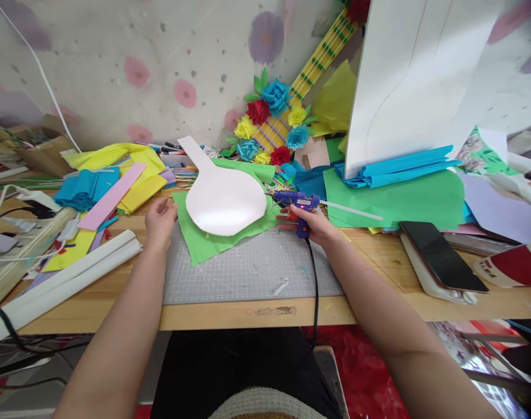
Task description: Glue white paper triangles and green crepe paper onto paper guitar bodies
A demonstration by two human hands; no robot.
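A white board cutout (226, 201), round-bodied with a long neck, lies on a sheet of green crepe paper (199, 247) over a grey cutting mat (248, 276). My right hand (311, 221) grips a blue hot glue gun (301, 201) from the right. Its nozzle points left at the cutout's right edge, its red light glows, and a glue stick (353, 209) sticks out behind. My left hand (160, 220) is curled closed at the green paper's left edge. Whether its fingers pinch the paper is hidden.
Behind stands a paper-flower guitar (283, 125) against the wall. At right are a tall white board (414, 87), a phone (442, 256) and a red-and-white cup (514, 265). White rolls (73, 279) and a power strip (25, 250) lie left. The gun's black cord (315, 285) hangs over the front edge.
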